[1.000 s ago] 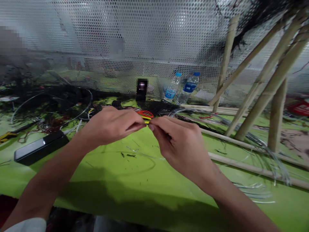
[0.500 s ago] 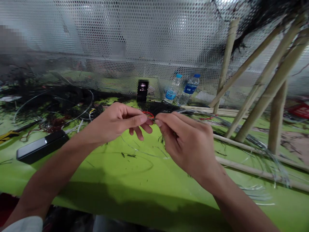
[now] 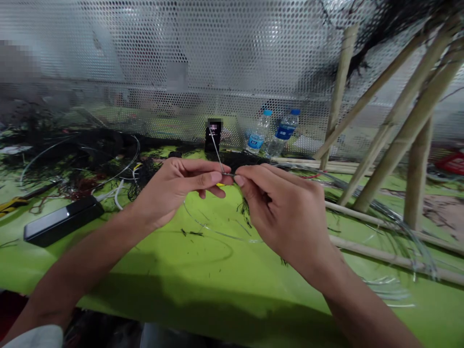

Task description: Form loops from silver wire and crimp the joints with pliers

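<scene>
Both hands meet at the centre, above the green tabletop (image 3: pixel 217 290). My left hand (image 3: pixel 181 186) pinches a thin dark strand (image 3: pixel 228 174) between thumb and index finger, its other fingers loosely curled. The strand spans the small gap to my right hand (image 3: pixel 286 208), whose thumb and forefinger press together on its other end. From my left fingertips a thin pale wire (image 3: pixel 216 151) rises up and to the left, in front of a black phone (image 3: pixel 212 137). Small dark scraps (image 3: pixel 194 233) lie on the tabletop below.
Two water bottles (image 3: pixel 258 135) (image 3: pixel 286 131) stand near the perforated metal screen (image 3: pixel 145 48). Bamboo poles (image 3: pixel 395 145) lean at the right. Left lie a black box (image 3: pixel 63 222), a yellow-handled tool (image 3: pixel 12 205) and dark tangled fibres (image 3: pixel 90 145).
The red loop behind my fingertips is no longer visible. A thin pale wire now stands up from my left fingertips, and the dark strand shows between the hands.
</scene>
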Motion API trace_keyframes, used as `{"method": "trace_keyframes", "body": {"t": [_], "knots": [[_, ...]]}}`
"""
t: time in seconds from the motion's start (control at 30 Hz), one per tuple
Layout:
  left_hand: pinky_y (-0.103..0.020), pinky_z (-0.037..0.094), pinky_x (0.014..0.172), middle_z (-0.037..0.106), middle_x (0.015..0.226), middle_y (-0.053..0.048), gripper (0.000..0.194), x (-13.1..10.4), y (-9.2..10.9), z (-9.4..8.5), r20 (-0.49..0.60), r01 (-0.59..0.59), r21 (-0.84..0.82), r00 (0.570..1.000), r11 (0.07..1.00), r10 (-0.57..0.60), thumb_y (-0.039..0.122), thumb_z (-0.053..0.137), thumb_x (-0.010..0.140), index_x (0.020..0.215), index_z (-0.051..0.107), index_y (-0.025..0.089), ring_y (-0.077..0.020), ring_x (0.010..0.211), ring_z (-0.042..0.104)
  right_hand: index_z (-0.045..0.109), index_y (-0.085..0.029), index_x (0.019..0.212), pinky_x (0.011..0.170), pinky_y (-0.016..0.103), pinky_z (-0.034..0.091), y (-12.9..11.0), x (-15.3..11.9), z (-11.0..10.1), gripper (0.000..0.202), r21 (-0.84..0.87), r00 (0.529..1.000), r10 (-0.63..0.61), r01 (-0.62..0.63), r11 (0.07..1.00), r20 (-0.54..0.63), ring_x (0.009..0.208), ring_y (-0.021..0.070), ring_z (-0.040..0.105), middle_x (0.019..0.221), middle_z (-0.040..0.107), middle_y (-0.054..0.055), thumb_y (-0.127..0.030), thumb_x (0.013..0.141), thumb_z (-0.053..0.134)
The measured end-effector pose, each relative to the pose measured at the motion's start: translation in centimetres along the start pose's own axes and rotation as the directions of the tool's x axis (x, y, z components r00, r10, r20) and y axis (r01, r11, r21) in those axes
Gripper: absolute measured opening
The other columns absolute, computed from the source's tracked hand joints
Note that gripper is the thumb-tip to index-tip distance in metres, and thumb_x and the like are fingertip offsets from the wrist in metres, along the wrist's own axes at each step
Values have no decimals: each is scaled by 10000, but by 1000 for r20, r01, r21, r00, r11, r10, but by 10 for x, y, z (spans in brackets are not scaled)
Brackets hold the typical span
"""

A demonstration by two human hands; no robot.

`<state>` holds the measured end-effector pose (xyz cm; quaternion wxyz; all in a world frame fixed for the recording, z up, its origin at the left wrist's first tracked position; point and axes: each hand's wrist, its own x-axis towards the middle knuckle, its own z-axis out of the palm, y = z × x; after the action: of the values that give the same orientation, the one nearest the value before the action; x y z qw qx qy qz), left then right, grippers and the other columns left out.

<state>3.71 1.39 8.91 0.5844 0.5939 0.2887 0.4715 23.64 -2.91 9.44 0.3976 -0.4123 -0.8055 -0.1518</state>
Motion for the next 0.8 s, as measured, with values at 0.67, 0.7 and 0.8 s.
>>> {"method": "trace_keyframes", "body": {"t": [0.67, 0.7, 0.8], "knots": [[-193, 520, 454, 815, 893, -99, 300, 20, 7, -34, 303, 161, 54, 938, 985, -170, 465, 790, 858, 930, 809, 174, -120, 506, 685, 691, -161, 892, 490, 269, 302, 10, 2, 2, 173, -112, 968, -250, 245, 963, -32, 550, 79, 523, 714, 672, -12, -102, 989, 560], [-175, 492, 429, 810, 864, -87, 319, 21, 8, -35, 331, 215, 54, 918, 975, -221, 482, 812, 836, 904, 795, 171, -107, 478, 666, 692, -164, 894, 485, 277, 293, 10, 2, 2, 172, -130, 958, -286, 279, 951, -33, 530, 77, 492, 694, 657, -22, -103, 988, 562], [-148, 448, 384, 770, 745, -29, 372, 21, 9, -33, 395, 316, 79, 861, 945, -321, 507, 879, 753, 829, 748, 167, -75, 409, 600, 689, -183, 884, 488, 292, 280, 9, 1, 1, 184, -153, 941, -337, 331, 931, -12, 516, 81, 441, 675, 636, -36, -134, 999, 555]]}}
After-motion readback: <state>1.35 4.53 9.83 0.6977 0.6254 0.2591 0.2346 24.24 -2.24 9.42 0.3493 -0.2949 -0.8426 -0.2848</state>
